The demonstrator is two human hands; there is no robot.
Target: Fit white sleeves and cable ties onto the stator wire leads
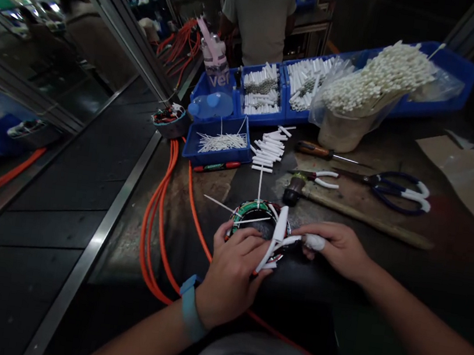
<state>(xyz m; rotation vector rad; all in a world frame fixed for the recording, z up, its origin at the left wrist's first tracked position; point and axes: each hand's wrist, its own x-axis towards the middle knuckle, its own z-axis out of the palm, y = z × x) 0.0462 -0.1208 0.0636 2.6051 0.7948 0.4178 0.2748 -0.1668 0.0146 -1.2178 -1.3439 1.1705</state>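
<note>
A ring-shaped motor stator [254, 206] with green, red and black windings stands on the bench in front of me. White cable ties stick out from its rim. My left hand [236, 265] is wrapped over its near left side, fingers on the ring. White sleeving tubes [280, 225] rise from the stator's right side. My right hand [336, 250], with a white wrap on one digit, pinches the end of a white sleeve [288, 240] at that side. What lies inside the sleeve is hidden. Orange cables [160, 219] loop at the left of the stator.
Beyond the stator lie a hammer [364, 216], pliers [326, 183], scissors [402, 192], a screwdriver [315, 150] and loose white tubes [270, 147]. Blue bins [246, 114] and a bucket [340, 133] line the back. A conveyor [60, 205] runs left; a person [259, 16] stands behind.
</note>
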